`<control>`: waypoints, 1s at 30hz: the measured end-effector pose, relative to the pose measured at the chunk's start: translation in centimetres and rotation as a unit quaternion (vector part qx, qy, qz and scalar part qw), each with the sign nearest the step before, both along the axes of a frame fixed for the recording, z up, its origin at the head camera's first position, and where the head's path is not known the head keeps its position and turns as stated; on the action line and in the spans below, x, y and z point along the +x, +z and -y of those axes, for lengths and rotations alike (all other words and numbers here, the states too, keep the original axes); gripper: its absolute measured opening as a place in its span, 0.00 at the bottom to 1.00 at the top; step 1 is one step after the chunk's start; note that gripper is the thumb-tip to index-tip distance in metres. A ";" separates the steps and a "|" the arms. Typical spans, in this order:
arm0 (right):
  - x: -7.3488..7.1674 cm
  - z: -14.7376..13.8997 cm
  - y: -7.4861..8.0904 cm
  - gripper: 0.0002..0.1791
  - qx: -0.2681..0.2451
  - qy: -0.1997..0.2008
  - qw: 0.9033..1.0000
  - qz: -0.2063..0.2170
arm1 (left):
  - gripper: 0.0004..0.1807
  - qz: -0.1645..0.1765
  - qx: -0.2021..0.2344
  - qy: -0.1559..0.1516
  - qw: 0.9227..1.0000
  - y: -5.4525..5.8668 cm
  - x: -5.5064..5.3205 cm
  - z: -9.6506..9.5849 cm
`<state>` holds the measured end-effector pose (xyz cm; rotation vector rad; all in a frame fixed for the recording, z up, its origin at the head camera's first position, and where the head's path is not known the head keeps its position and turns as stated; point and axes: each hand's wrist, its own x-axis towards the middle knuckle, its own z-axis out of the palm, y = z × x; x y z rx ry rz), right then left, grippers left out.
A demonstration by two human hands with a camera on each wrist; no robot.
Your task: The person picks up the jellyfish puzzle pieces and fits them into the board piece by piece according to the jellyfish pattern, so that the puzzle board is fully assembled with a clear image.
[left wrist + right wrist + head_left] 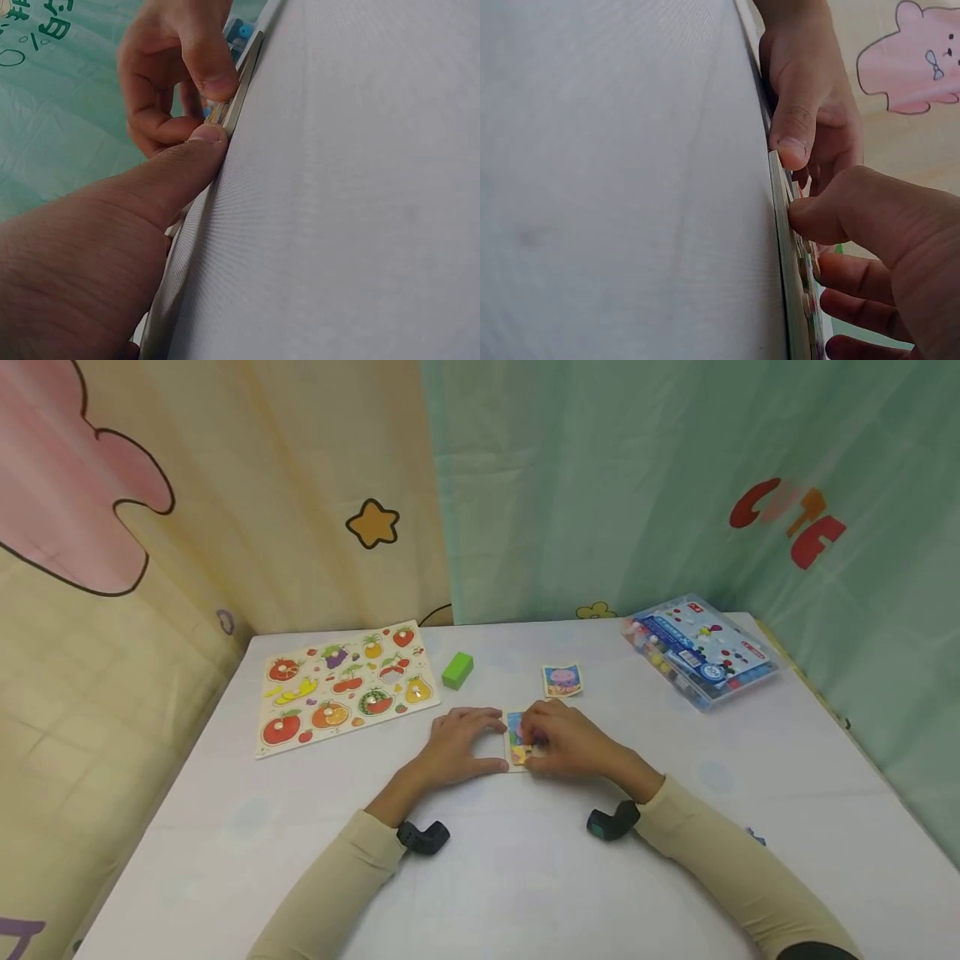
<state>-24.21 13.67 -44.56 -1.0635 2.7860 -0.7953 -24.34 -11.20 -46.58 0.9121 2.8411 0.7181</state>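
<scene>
A small wooden jigsaw puzzle board (516,767) with a colourful picture lies flat on the table between the two hands. My left hand (459,746) holds its left side, the thumb at the near corner and the curled fingers toward the far corner. Over the right part of the board, my right hand (568,739) bends its fingers and pinches a puzzle piece (219,112) against the board. That hand covers much of the picture. In the right wrist view the board's edge (782,225) shows thin pieces lying on it, with the right thumb touching them.
A small picture card (562,680) with a pink figure lies beyond the right hand. Left of it are a green block (457,670) and a fruit peg puzzle (348,685). A clear plastic case (701,647) of colourful parts sits at the back right. Curtains (540,493) hang behind the table.
</scene>
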 end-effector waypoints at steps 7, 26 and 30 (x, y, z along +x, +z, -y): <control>0.1 -0.1 0.2 0.10 0.011 0.000 1.000 0.026 | 0.30 0.001 0.002 -0.001 1.000 -0.2 -0.1 0.1; 0.2 -0.3 0.2 0.11 -0.008 0.015 1.000 0.015 | 0.30 -0.001 -0.003 0.001 1.000 -0.2 -0.1 0.0; 0.2 -0.3 0.2 0.13 -0.006 0.022 1.000 0.008 | 0.30 -0.002 -0.002 0.002 1.000 -0.1 0.0 0.0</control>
